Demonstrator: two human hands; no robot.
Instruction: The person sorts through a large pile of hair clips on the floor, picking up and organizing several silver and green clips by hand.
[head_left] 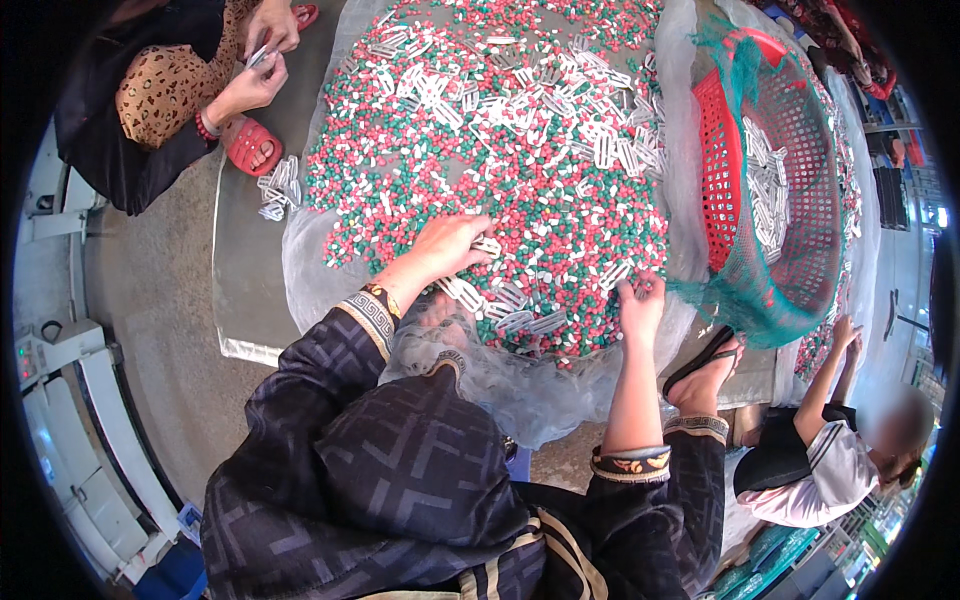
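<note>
My left hand [447, 246] is curled over the spread of small pellets, with a white slotted plastic piece [487, 246] at its fingertips. To its right, my right hand [641, 303] has its fingers bent together around the end of another white slotted piece [614, 275]. Red, green and white pellets [480, 170] cover the sheet in front of me. Between my hands, several loose white slotted pieces [510, 296] lie on the pellets close to the near edge.
More white slotted pieces [600, 140] lie scattered farther back. A red basket [718, 170] draped with green netting [800, 310] stands on the right, holding similar pieces. Pale mesh cloth [480, 385] hangs at the near edge. Other people's hands [250, 85] work at the far left.
</note>
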